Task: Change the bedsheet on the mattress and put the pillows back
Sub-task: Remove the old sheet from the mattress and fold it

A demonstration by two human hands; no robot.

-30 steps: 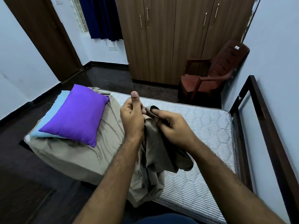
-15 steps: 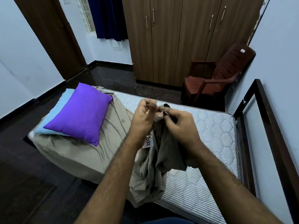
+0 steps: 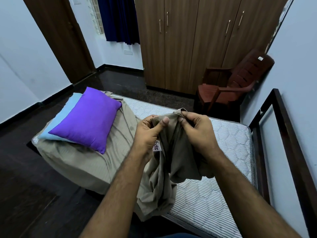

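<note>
A small white tag on the bedsheet bears unreadable lettering.

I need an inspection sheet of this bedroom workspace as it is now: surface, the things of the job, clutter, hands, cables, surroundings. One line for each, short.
Surface: mattress, striped and quilted; right part bare, left part under the sheet.
Job's things: beige bedsheet spread over the left end, its other part bunched and lifted; purple pillow lies on a light blue pillow at that end.
Clutter: nothing seen.
Hands: left hand and right hand both pinch the sheet's hem above the mattress; a small label shows below the left hand.
Cables: nothing seen.
Surroundings: wardrobe, brown chair, door, dark blue curtain, dark bed frame along the right wall.
</note>
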